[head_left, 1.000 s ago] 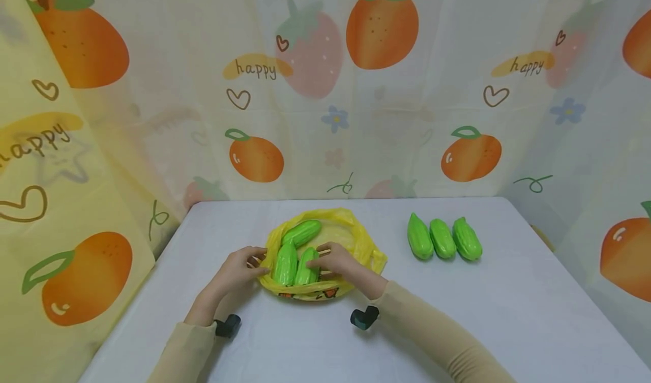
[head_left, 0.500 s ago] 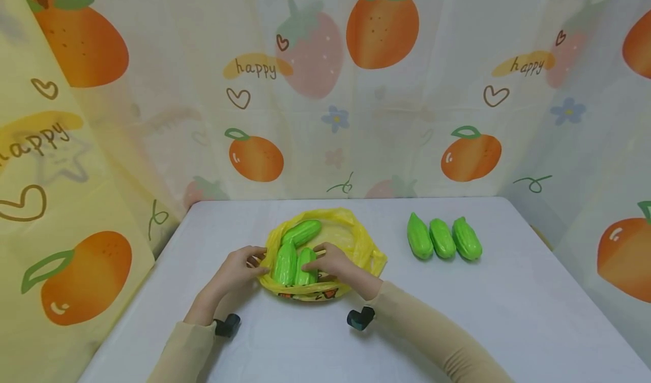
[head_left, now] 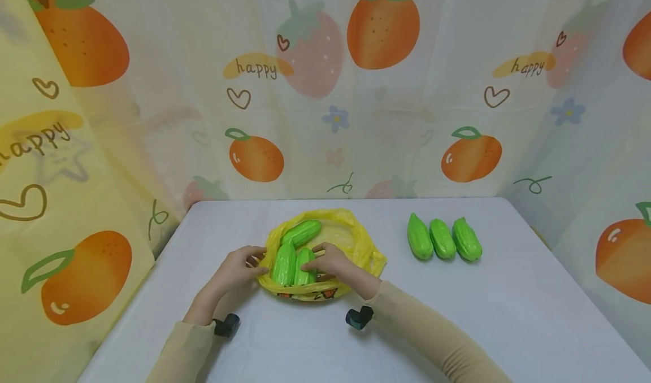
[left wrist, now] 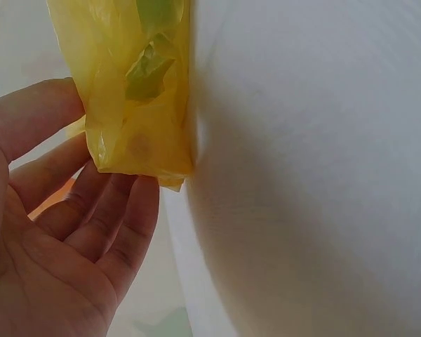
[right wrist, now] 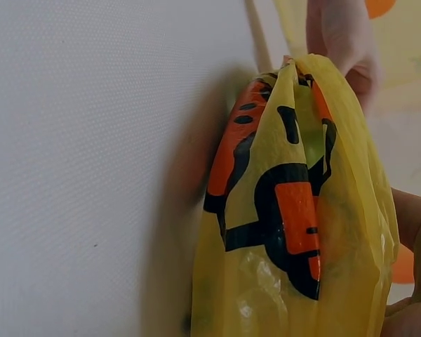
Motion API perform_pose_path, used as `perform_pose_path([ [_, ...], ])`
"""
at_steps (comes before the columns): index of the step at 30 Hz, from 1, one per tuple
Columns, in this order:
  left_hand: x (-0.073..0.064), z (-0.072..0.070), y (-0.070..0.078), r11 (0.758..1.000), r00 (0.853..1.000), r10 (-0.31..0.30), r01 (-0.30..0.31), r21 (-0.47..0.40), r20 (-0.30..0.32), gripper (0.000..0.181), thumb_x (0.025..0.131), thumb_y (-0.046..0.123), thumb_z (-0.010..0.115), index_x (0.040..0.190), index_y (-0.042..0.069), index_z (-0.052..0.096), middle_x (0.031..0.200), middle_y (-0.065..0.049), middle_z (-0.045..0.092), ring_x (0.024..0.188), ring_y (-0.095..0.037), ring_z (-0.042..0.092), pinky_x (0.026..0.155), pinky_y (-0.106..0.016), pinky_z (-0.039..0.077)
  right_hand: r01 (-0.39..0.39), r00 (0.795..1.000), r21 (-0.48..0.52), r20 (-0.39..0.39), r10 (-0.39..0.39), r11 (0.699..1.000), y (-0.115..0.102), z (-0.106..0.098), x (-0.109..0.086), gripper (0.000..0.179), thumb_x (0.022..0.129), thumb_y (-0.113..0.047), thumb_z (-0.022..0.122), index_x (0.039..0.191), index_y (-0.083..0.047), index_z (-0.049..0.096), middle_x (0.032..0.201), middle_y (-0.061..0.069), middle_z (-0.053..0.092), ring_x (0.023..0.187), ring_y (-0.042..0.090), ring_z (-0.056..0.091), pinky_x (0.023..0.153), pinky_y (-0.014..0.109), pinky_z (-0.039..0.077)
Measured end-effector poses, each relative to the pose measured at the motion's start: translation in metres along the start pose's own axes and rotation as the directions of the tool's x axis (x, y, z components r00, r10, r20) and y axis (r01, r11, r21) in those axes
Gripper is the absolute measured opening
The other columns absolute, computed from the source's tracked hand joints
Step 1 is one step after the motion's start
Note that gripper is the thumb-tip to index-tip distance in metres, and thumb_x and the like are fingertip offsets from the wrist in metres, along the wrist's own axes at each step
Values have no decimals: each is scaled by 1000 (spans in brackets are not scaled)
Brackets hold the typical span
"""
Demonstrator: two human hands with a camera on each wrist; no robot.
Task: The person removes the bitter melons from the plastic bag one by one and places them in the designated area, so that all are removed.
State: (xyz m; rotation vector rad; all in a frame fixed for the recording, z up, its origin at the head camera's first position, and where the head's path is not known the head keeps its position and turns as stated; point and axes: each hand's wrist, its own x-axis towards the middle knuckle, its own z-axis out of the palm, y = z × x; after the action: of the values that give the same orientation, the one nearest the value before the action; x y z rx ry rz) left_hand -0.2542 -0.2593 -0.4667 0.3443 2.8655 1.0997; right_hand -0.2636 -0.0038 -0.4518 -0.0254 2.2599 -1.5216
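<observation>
A yellow plastic bag (head_left: pixel 348 230) lies open on the table, with three shiny green zucchini-like vegetables in it. One zucchini (head_left: pixel 302 233) lies slanted at the back and another zucchini (head_left: pixel 284 264) is at the left front. Beside that, my right hand (head_left: pixel 333 260) reaches into the bag and holds the third zucchini (head_left: pixel 305 270) between thumb and fingers. My left hand (head_left: pixel 241 267) holds the bag's left side. In the left wrist view, its fingers (left wrist: pixel 130 235) bend behind the yellow film. The bag's printed front hides most of the right hand in the right wrist view.
Three more green zucchini (head_left: pixel 443 239) lie side by side at the table's back right. The white table (head_left: pixel 285 349) ends at a fruit-printed curtain (head_left: pixel 305 117) at the back. Curtains also hang on both sides. Each wrist carries a small black camera (head_left: pixel 359 318).
My right hand has shifted slightly left with the zucchini, bringing it closer against the left front one. The left hand has stayed at the bag's side.
</observation>
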Motion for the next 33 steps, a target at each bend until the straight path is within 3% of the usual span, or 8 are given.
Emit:
perform_pose_path([
  [20,1,1,-2,1000,1000,-12,12,11,-2,50,80,20,76,124,1,59,109,-9,65,90,-19,60,72,-31,48,39,999,-57,-28,-41,998,0,-20,-1,62,74,-21,82,126,-1,54,113,18,60,91,23,66,78,34,54],
  [33,2,1,-2,1000,1000,-26,26,16,3,50,81,20,75,126,3,59,111,-8,64,92,-19,59,74,-31,49,57,998,133,10,-59,989,-9,-39,-8,64,78,-10,77,133,1,45,119,24,58,94,28,66,77,40,56],
])
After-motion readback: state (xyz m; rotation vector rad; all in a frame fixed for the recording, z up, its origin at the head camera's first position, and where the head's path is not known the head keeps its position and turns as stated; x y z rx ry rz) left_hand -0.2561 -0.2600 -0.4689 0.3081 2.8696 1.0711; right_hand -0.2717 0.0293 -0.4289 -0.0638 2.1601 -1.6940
